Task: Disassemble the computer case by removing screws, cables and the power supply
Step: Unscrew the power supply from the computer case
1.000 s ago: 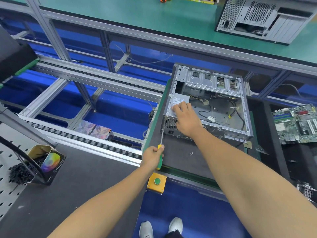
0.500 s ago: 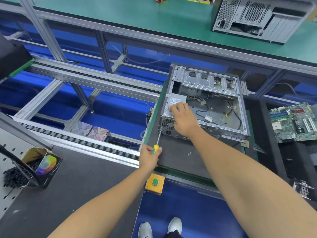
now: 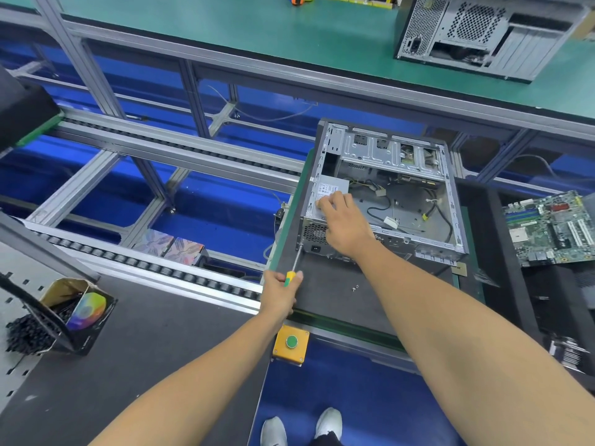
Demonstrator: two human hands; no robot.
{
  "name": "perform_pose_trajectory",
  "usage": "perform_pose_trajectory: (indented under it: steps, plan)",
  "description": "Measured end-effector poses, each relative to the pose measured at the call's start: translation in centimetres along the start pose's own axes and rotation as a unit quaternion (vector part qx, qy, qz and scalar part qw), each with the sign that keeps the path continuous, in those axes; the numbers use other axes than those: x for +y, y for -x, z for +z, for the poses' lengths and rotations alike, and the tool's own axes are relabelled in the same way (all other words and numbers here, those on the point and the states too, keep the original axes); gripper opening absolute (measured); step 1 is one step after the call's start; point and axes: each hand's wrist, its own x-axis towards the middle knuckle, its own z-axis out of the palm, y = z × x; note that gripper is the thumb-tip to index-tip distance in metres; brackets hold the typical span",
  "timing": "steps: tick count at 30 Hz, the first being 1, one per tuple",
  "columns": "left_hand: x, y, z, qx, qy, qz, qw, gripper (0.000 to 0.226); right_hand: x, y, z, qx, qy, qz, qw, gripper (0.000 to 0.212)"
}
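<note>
One open computer case lies on the dark pallet with one grey power supply in its near-left corner; the right hand rests on that unit, fingers bent over its top, while the left hand grips one yellow-green screwdriver whose tip meets the case's rear left edge. Around it are two loose screws on the pallet, several cables inside, one motherboard to the right, a second case on the far green bench, and one yellow button box below
</note>
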Motion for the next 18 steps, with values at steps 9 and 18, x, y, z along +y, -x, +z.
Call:
perform_pose_trajectory:
  steps: [9, 18]
  plan:
    - [-0.33, -0.44, 0.18, -0.016, -0.019, -0.013, 1.0, 0.044, 0.03, 0.03, 0.02, 0.002, -0.007, 0.0, 1.0, 0.053]
    - [-0.09, -0.25, -0.09, 0.008, -0.016, 0.01, 1.0, 0.042, 0.02, -0.04, 0.1, 0.0, -0.008, 0.005, 1.0, 0.056]
